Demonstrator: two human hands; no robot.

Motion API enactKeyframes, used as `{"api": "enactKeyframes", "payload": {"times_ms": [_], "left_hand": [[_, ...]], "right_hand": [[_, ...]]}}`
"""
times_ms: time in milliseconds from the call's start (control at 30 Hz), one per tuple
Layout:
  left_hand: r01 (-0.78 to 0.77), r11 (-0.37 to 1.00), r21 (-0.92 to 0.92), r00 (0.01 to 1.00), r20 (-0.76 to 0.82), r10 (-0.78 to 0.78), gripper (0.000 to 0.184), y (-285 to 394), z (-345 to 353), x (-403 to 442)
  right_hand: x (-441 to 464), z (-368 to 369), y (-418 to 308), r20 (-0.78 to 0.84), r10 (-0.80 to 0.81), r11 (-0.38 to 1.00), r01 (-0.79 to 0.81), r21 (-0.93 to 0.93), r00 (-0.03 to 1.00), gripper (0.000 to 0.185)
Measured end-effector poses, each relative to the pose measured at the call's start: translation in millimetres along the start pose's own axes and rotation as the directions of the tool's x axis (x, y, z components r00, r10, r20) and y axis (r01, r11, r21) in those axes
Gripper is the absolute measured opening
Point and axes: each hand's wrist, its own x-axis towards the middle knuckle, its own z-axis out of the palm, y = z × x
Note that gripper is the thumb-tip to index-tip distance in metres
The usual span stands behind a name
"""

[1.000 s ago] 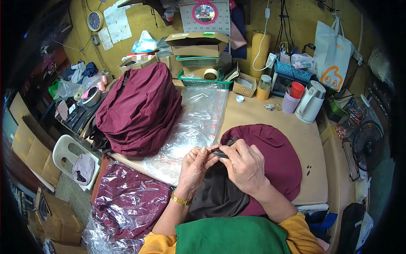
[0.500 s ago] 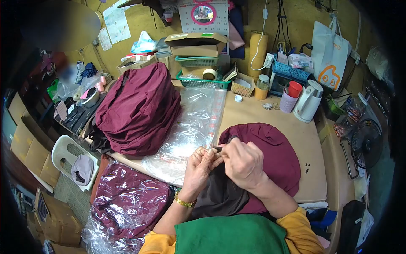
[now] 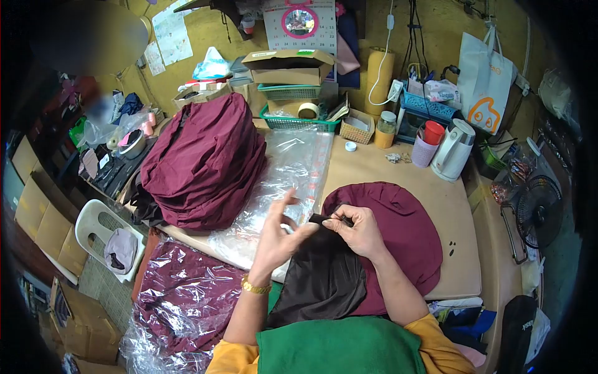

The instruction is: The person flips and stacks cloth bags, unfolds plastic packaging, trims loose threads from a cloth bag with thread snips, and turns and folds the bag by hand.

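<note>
A round maroon fabric piece [image 3: 408, 240] lies on the table before me, with thin black cloth [image 3: 327, 274] spread across its near left side. My right hand [image 3: 358, 230] pinches a short dark strip [image 3: 319, 219], which looks like a black strap or a folded edge of the cloth; its far end is hidden by the fingers. Just left of the strip, my left hand [image 3: 278, 234] is raised with its fingers apart and holds nothing. Under and beyond it lie flat clear plastic bags [image 3: 289, 168].
A tall stack of maroon fabric [image 3: 202, 162] stands at the left. Below it lies a plastic-wrapped maroon bundle [image 3: 187, 293]. Along the back are green baskets [image 3: 299, 123], a jar [image 3: 385, 129], a red cup [image 3: 434, 131] and a white kettle [image 3: 454, 149]. A white chair [image 3: 103, 227] stands left.
My left hand has let go of the dark strip and moved left, its fingers spreading. My right hand has turned and lowered slightly, still pinching the strip.
</note>
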Motion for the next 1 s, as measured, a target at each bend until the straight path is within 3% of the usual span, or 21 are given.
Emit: {"api": "enactKeyframes", "payload": {"times_ms": [67,133,233,267,333,533,567,600,633,667,700,800,900,1000], "left_hand": [[0.037,0.999,0.022,0.996,0.077,-0.039,0.044,3,3,2],[0.233,0.970,-0.070,0.955,0.206,-0.214,0.025,-12,4,4],[0.240,0.969,-0.048,0.949,0.222,-0.224,0.016,-11,2,1],[0.306,0.951,-0.042,0.928,0.238,-0.288,0.015,-6,0,-1],[0.284,0.958,-0.050,0.938,0.224,-0.266,0.015,-15,-5,-3],[0.168,0.986,0.009,0.968,0.187,-0.166,0.019,-17,-13,-5],[0.321,0.880,-0.349,0.942,0.214,-0.259,0.019,-18,-8,-7],[0.425,0.631,-0.649,0.904,0.272,-0.329,0.018,-19,-3,-9],[0.423,0.631,-0.650,0.905,0.269,-0.330,0.018,-21,1,-11],[0.432,0.488,-0.759,0.898,0.314,-0.307,0.017,-24,5,-12],[0.434,0.327,-0.840,0.894,0.355,-0.275,0.016,-24,7,-12],[0.415,0.337,-0.845,0.903,0.337,-0.267,0.017,-21,9,-11],[0.393,0.355,-0.848,0.913,0.313,-0.263,0.016,-23,12,-12],[0.383,0.379,-0.842,0.918,0.302,-0.256,0.016,-21,12,-13]], "right_hand": [[-1,0,-3,0.004,-0.031,0.999,0.031,-0.027,1.000,0.023],[0,-6,-6,-0.019,0.029,1.000,-0.029,-0.009,0.999,0.022],[-3,-6,1,-0.020,-0.025,1.000,0.025,0.008,0.999,0.022],[-3,-5,6,-0.022,-0.021,1.000,0.022,0.006,1.000,0.022],[-3,-3,14,-0.080,-0.041,0.993,0.049,0.105,0.996,0.024],[0,-8,4,-0.032,0.037,0.997,-0.035,0.062,0.999,0.024],[0,-8,3,-0.018,0.070,0.997,-0.069,0.023,0.997,0.021],[-1,-5,-1,-0.015,0.069,0.997,-0.069,0.024,0.997,0.021],[-2,-1,-9,-0.114,-0.035,0.997,0.026,-0.077,0.993,0.018],[-3,1,-17,-0.199,-0.147,0.977,0.111,-0.184,0.969,0.019],[-5,0,-24,-0.197,-0.149,0.977,0.113,-0.182,0.969,0.019],[-13,-2,-37,-0.167,-0.451,0.763,0.282,-0.582,0.877,0.031],[-18,2,-53,-0.059,-0.526,0.637,0.348,-0.688,0.848,0.030],[-14,8,-52,-0.054,-0.573,0.598,0.372,-0.709,0.818,0.026]]}}
